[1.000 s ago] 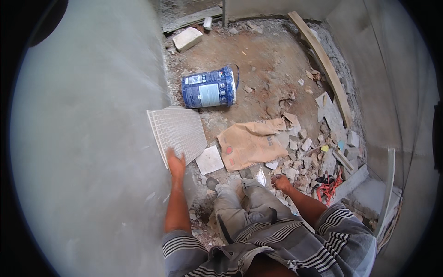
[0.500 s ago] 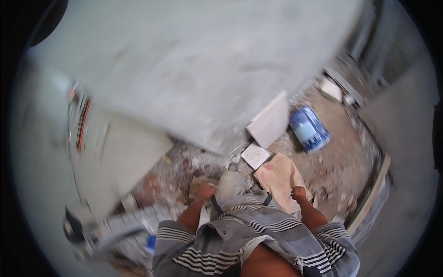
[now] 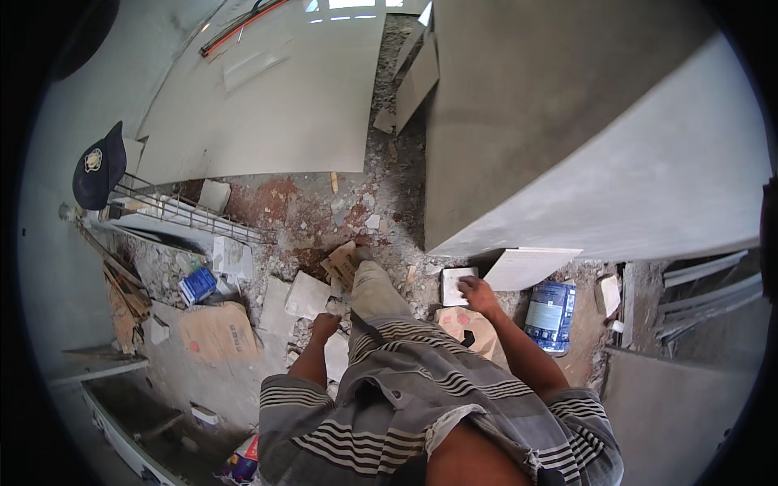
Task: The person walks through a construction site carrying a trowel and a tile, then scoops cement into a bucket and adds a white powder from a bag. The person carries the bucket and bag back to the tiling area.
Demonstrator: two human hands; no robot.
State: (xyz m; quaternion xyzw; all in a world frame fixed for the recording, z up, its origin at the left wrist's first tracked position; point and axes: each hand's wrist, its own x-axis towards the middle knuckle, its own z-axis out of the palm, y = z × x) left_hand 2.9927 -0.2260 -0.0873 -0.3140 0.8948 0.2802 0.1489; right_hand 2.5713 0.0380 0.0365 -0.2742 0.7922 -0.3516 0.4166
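Observation:
My left hand [image 3: 327, 326] hangs beside my left thigh with its fingers curled in. Nothing shows in it. Below it lie broken pale tile pieces [image 3: 307, 295] on the rubble floor. My right hand [image 3: 480, 295] is held out in front on the right, fingers loosely bent and apart, holding nothing I can see. In the picture it overlaps a small white square tile piece [image 3: 455, 290]; I cannot tell that they touch. Under my right forearm lies a tan paper sack [image 3: 468, 324]. My foot is next to a torn piece of brown cardboard [image 3: 340, 263].
A grey wall block [image 3: 559, 121] juts in ahead on the right, with a tile [image 3: 527, 266] leaning at its base. Right of that lies a blue bag [image 3: 551, 316]. A large pale panel [image 3: 267, 121] lies ahead left, near a wire frame [image 3: 186, 212] and a dark cap [image 3: 100, 168].
My view has swung to the right, so the grey wall block now stands at the right. My right hand has moved forward and left; my left hand has shifted slightly left.

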